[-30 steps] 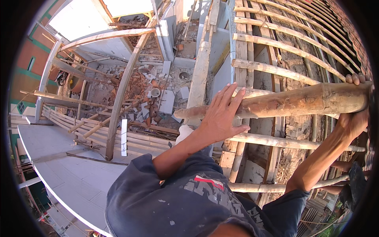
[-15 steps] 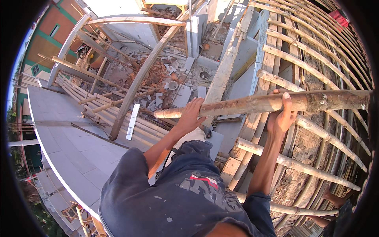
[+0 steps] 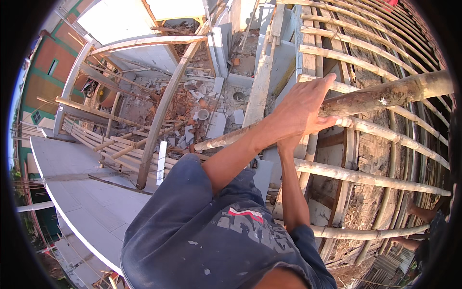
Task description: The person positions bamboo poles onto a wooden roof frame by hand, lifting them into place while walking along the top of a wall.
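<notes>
Thick pole [image 3: 385, 96] slants across in front of me. My left hand [image 3: 305, 107]: fingers wrapped around it. Right hand [image 3: 289, 142]: just below, mostly hidden, can't tell its grip. Roof poles [image 3: 373, 178] under the right part; rubble [image 3: 180, 108] down left.

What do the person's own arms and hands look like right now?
The left hand is ungloved; the right hand, mostly hidden, shows no glove. Both forearms are bare below the short sleeves of a dark-blue fabric shirt with pale flecks and a red-and-white chest mark.
</notes>
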Demonstrator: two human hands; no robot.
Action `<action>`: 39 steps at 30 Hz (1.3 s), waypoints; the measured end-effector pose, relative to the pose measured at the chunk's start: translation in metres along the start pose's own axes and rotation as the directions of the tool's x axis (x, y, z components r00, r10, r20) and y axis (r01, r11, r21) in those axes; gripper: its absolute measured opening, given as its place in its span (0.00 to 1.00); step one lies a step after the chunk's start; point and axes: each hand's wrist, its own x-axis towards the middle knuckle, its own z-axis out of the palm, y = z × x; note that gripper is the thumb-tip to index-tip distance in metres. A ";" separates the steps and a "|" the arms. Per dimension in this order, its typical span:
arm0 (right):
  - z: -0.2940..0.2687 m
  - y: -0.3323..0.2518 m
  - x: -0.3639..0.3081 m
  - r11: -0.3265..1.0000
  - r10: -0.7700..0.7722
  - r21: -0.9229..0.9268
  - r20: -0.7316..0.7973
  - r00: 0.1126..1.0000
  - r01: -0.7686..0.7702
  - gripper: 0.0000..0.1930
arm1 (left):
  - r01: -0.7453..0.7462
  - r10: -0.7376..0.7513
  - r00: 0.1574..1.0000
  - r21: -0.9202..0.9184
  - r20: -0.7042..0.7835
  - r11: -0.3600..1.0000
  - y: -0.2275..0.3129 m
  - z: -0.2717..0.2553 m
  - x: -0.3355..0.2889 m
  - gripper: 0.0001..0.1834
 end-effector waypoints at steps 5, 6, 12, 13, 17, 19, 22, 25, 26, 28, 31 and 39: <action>0.005 0.024 -0.012 0.959 0.279 -0.099 0.203 0.939 -0.264 0.37 | 0.091 -0.071 0.984 -0.118 0.162 0.989 0.042 0.043 0.080 0.45; -0.002 0.021 -0.010 0.948 0.216 -0.288 0.262 0.941 -0.138 0.43 | 0.090 -0.085 0.995 -0.126 0.043 0.988 0.027 0.047 0.079 0.36; -0.140 -0.058 0.026 0.588 -0.028 -0.785 0.220 0.975 0.194 0.38 | 0.153 -0.164 0.984 -0.132 -0.075 0.979 -0.029 0.020 0.052 0.31; -0.164 -0.055 0.025 0.491 -0.009 -0.851 0.208 0.978 0.185 0.33 | 0.104 -0.121 0.987 -0.151 -0.103 0.983 -0.043 0.023 0.046 0.30; -0.214 -0.025 0.011 0.382 0.373 -0.923 0.204 0.905 0.050 0.32 | 0.195 -0.206 0.964 -0.081 -0.169 0.977 -0.063 0.007 0.008 0.28; -0.218 -0.011 -0.002 0.327 0.475 -0.941 0.248 0.844 0.093 0.33 | 0.252 -0.262 0.946 -0.075 -0.190 0.965 -0.070 -0.009 -0.013 0.28; -0.220 -0.001 -0.013 0.277 0.591 -0.942 0.324 0.739 0.191 0.34 | 0.296 -0.306 0.911 -0.078 -0.276 0.952 -0.090 -0.023 -0.041 0.27; -0.228 0.011 -0.018 0.287 0.550 -0.925 0.370 0.749 0.247 0.33 | 0.359 -0.367 0.882 -0.083 -0.296 0.930 -0.115 -0.027 -0.053 0.27; -0.228 0.013 -0.017 0.294 0.553 -0.926 0.368 0.747 0.238 0.33 | 0.348 -0.353 0.882 -0.075 -0.311 0.935 -0.126 -0.028 -0.056 0.28; -0.232 0.018 -0.018 0.309 0.497 -0.916 0.385 0.777 0.256 0.32 | 0.364 -0.384 0.870 -0.122 -0.310 0.923 -0.137 -0.027 -0.050 0.28; -0.234 0.021 -0.021 0.341 0.464 -0.907 0.392 0.794 0.248 0.32 | 0.419 -0.458 0.852 -0.192 -0.252 0.887 -0.167 -0.023 -0.043 0.29; -0.221 -0.001 -0.011 0.373 0.465 -0.910 0.352 0.812 0.181 0.32 | 0.472 -0.537 0.819 -0.294 -0.201 0.831 -0.241 0.000 -0.008 0.30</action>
